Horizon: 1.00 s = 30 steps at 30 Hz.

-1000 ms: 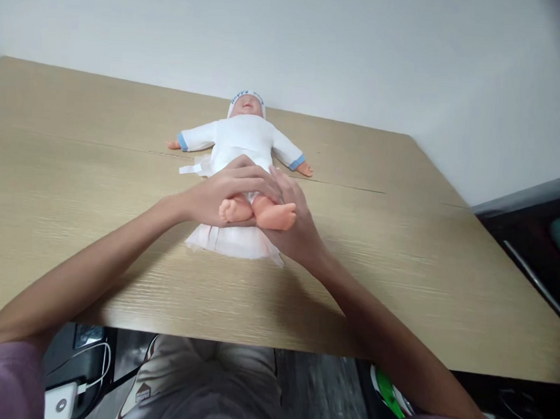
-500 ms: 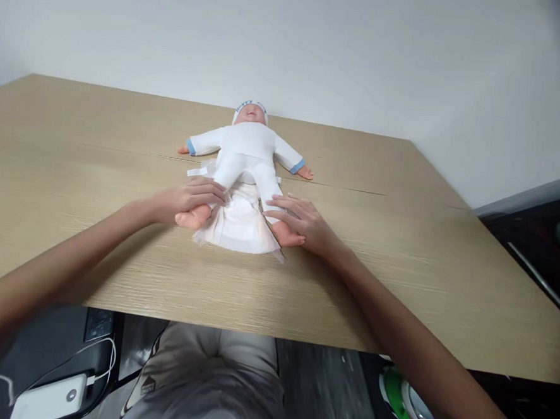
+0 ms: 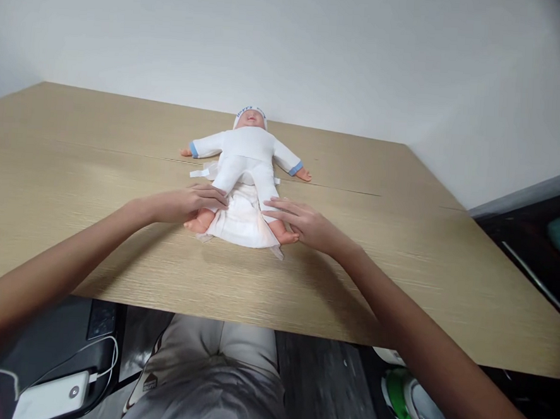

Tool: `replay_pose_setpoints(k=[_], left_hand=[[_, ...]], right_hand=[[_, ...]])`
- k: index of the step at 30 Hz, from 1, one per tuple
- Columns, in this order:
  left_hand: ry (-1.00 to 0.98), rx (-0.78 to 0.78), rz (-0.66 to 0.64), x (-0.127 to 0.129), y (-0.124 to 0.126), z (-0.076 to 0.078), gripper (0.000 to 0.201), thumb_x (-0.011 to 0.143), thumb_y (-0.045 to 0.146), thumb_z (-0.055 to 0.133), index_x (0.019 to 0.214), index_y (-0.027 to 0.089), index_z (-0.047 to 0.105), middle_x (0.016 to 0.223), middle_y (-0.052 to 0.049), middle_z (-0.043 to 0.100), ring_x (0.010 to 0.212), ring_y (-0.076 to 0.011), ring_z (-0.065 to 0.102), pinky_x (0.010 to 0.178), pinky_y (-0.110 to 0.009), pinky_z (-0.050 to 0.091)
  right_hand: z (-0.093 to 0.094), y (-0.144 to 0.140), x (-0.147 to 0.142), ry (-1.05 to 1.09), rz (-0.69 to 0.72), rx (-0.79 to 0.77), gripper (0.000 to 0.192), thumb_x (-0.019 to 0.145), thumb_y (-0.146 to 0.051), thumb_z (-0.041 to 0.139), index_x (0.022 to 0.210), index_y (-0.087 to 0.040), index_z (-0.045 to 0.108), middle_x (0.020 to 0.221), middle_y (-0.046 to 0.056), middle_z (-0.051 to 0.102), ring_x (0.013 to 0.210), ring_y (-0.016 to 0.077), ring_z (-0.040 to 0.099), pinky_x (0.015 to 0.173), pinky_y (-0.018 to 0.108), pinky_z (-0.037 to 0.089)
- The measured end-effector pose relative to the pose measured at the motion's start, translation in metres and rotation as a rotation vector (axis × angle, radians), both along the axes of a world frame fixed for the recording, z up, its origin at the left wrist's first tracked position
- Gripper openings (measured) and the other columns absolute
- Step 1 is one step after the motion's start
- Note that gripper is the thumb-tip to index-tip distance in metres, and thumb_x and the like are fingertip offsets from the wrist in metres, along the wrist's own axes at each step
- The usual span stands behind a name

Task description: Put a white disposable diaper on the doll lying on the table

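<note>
A baby doll (image 3: 248, 145) in a white suit with blue cuffs and a lettered cap lies on its back, arms spread and head toward the wall. Beneath its hips and between its legs is an unfolded white diaper (image 3: 244, 223), with a fastening tab showing at either side of the waist. My left hand (image 3: 190, 204) rests over the doll's lower leg on the left, fingers stretched out. On the other side, my right hand (image 3: 305, 222) lies across the doll's other lower leg, its fingers extended and slightly apart. My thumbs are mostly hidden.
The doll lies on a wooden table (image 3: 116, 256) that reaches to a pale wall (image 3: 290, 46). Below the front edge at left is a white power bank (image 3: 53, 398) with a cable. A green and white round item (image 3: 399, 397) sits below at right.
Both hands stay on the doll's legs, whose feet have come slightly closer together. The diaper's front edge looks a little drawn in. The camera view has shifted slightly.
</note>
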<state>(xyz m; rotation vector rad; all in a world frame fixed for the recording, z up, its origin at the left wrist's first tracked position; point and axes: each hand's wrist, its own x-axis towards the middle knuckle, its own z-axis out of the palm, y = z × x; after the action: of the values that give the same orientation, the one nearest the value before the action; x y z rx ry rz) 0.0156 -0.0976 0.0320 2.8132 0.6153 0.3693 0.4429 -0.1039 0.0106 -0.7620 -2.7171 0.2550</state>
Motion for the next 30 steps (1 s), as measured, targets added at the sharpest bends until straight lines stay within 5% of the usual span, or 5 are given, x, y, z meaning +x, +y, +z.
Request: replay_pose_setpoints(k=[6,11,18,25,30], left_hand=[[0.058,-0.023,0.127,0.018,-0.022,0.015,0.045,0.119,0.034,0.045,0.148,0.021,0.077,0.158,-0.014,0.076,0.157,-0.0328,0.063,0.135,-0.053,0.046],[0.124,0.046,0.240,0.034,-0.040,0.010,0.084,0.101,0.084,0.071,0.150,0.017,0.070,0.161,-0.022,0.070,0.162,-0.0450,0.055,0.135,-0.060,0.042],[0.123,0.099,0.288,0.037,-0.040,-0.003,0.037,0.109,0.043,0.059,0.135,0.019,0.072,0.153,-0.021,0.075,0.160,-0.0442,0.055,0.128,-0.062,0.047],[-0.320,-0.126,0.541,0.045,-0.009,0.020,0.047,0.112,0.066,0.056,0.118,0.022,0.070,0.109,-0.010,0.079,0.101,-0.0313,0.074,0.102,-0.052,0.062],[-0.618,-0.207,0.585,0.051,0.064,0.019,0.053,0.104,0.075,0.067,0.110,0.022,0.074,0.116,-0.012,0.079,0.114,-0.0352,0.074,0.111,-0.056,0.060]], right_hand=[[0.014,-0.008,0.004,0.043,-0.031,-0.156,0.055,0.116,-0.019,0.044,0.163,-0.027,0.072,0.177,0.008,0.063,0.164,0.0276,0.062,0.140,0.054,0.051],[0.011,-0.042,-0.029,-0.076,-0.158,0.118,0.077,0.112,-0.067,0.068,0.171,-0.018,0.065,0.172,0.025,0.062,0.163,0.0480,0.057,0.133,0.070,0.049],[0.000,-0.054,-0.051,-0.115,-0.268,0.224,0.052,0.113,-0.029,0.062,0.162,-0.015,0.071,0.166,0.023,0.068,0.150,0.0443,0.061,0.124,0.060,0.050],[0.010,-0.006,-0.055,0.315,-0.387,0.045,0.053,0.124,-0.058,0.040,0.105,-0.024,0.076,0.097,0.012,0.075,0.096,0.0330,0.070,0.092,0.047,0.056],[0.014,0.076,-0.067,0.603,-0.400,0.003,0.075,0.111,-0.094,0.039,0.106,-0.027,0.073,0.114,0.012,0.075,0.118,0.0360,0.071,0.117,0.058,0.056]])
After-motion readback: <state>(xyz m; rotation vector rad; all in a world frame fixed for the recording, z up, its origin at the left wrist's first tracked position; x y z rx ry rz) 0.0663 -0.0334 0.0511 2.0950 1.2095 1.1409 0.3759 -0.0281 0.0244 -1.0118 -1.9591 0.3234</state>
